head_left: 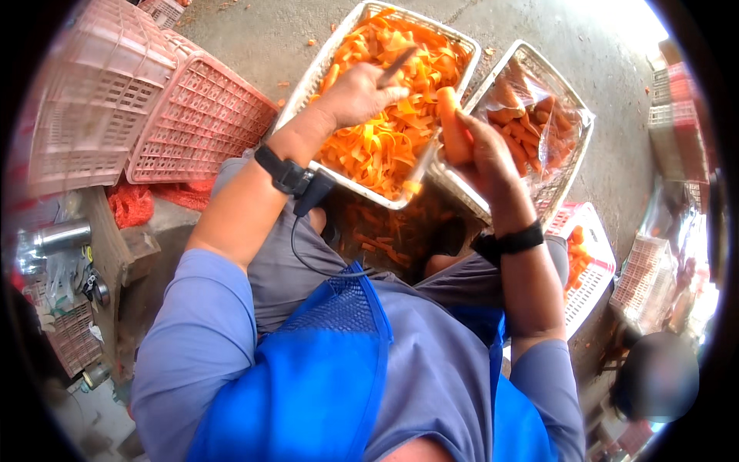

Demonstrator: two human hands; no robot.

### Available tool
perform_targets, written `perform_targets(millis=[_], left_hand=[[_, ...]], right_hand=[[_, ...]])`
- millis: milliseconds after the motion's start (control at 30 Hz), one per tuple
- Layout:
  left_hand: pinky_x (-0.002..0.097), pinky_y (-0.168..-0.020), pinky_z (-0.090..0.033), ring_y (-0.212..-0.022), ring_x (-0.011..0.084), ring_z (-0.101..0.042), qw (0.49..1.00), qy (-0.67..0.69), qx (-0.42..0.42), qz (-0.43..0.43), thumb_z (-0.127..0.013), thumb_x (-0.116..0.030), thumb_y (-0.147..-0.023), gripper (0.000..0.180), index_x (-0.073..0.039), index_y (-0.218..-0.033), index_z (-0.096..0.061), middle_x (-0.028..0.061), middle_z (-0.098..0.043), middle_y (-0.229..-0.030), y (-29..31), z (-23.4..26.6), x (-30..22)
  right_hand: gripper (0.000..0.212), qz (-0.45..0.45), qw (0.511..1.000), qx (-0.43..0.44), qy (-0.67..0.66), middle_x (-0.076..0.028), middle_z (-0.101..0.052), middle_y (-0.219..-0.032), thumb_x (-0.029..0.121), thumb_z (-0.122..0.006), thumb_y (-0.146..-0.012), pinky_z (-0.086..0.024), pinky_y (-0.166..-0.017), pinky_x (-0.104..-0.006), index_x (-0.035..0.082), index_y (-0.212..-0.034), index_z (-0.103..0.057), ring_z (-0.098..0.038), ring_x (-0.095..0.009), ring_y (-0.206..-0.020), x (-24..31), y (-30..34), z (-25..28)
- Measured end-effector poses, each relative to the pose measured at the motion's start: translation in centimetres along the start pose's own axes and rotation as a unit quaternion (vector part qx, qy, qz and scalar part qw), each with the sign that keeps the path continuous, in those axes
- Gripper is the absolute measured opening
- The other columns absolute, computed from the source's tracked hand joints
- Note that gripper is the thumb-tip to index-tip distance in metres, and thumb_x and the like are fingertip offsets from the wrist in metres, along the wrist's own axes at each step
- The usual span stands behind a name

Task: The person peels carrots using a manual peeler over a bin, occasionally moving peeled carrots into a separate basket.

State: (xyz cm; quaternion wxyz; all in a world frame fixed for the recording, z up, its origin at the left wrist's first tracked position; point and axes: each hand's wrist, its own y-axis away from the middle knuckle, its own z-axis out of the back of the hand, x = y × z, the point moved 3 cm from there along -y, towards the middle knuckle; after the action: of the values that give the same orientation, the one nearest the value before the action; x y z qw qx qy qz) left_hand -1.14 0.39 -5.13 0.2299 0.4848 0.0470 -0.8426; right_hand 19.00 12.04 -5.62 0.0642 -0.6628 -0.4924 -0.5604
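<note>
My left hand [358, 98] is closed round a narrow, brown, knife-shaped tool [398, 66]; its working end cannot be made out clearly. Under this hand a white crate [314, 83] is heaped with orange carrot peelings [369, 158]. In my right hand [494, 156] a thick, bright orange carrot [454, 123] stands tilted, its upper end free above the fingers. The tool and the carrot are apart. Beyond my right hand, a second pale crate [586, 131] holds several darker carrots [523, 135] partly covered by a clear plastic bag [556, 154].
Stacked pink crates [208, 115] stand on the left, beside a wooden bench [115, 254] and red netting [129, 204]. By my right knee is a white basket [589, 296] with orange carrots [577, 258]. Scraps [377, 239] lie on the floor between my feet. More crates [645, 277] line the right.
</note>
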Motion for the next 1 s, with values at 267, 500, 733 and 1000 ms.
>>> perform_targets(millis=[267, 500, 733, 1000], left_hand=[[0.0283, -0.065, -0.050, -0.070, 0.0137, -0.060, 0.942, 0.191, -0.020, -0.277, -0.052, -0.022, -0.100, 0.026, 0.000, -0.103, -0.066, 0.0070, -0.065, -0.081, -0.4, 1.4, -9.2], [0.0214, -0.055, -0.051, -0.064, 0.0096, -0.065, 0.960, 0.139, 0.164, -0.181, -0.055, -0.025, -0.104, 0.026, -0.004, -0.102, -0.071, 0.0052, -0.069, -0.080, 0.5, -0.9, -7.5], [0.0205, -0.052, -0.047, -0.060, 0.0079, -0.060, 0.967, 0.185, 0.135, -0.115, -0.059, -0.027, -0.102, 0.025, -0.004, -0.103, -0.068, 0.0029, -0.068, -0.079, -1.4, 0.2, -4.6], [0.0160, -0.054, -0.041, -0.061, 0.0032, -0.052, 0.983, 0.182, -0.027, -0.005, -0.057, -0.035, -0.103, 0.034, -0.004, -0.112, -0.067, 0.0033, -0.069, -0.089, -5.5, 6.9, 2.2]], right_hand=[[0.042, -0.096, 0.964, 0.130, -0.213, -0.018, -0.065, -0.090, 0.035, -0.039, -0.107, -0.055, -0.064, -0.0348, -0.001, -0.128, -0.046, -0.065, -0.029, -0.067, -1.6, -0.9, -2.1], [0.047, -0.051, 0.972, 0.140, -0.181, -0.013, -0.068, -0.097, 0.040, -0.038, -0.106, -0.059, -0.064, -0.0319, 0.000, -0.127, -0.053, -0.069, -0.023, -0.079, -2.4, -2.6, -2.0], [0.043, -0.071, 0.975, 0.120, -0.175, -0.015, -0.063, -0.084, 0.041, -0.041, -0.105, -0.049, -0.048, -0.0343, 0.002, -0.113, -0.056, -0.058, -0.022, -0.057, -2.9, -2.3, -2.3], [0.045, -0.060, 0.974, 0.129, -0.178, -0.009, -0.065, -0.083, 0.043, -0.058, -0.100, -0.054, -0.049, -0.0310, 0.000, -0.110, -0.062, -0.065, -0.017, -0.063, -3.2, -2.7, -2.2]])
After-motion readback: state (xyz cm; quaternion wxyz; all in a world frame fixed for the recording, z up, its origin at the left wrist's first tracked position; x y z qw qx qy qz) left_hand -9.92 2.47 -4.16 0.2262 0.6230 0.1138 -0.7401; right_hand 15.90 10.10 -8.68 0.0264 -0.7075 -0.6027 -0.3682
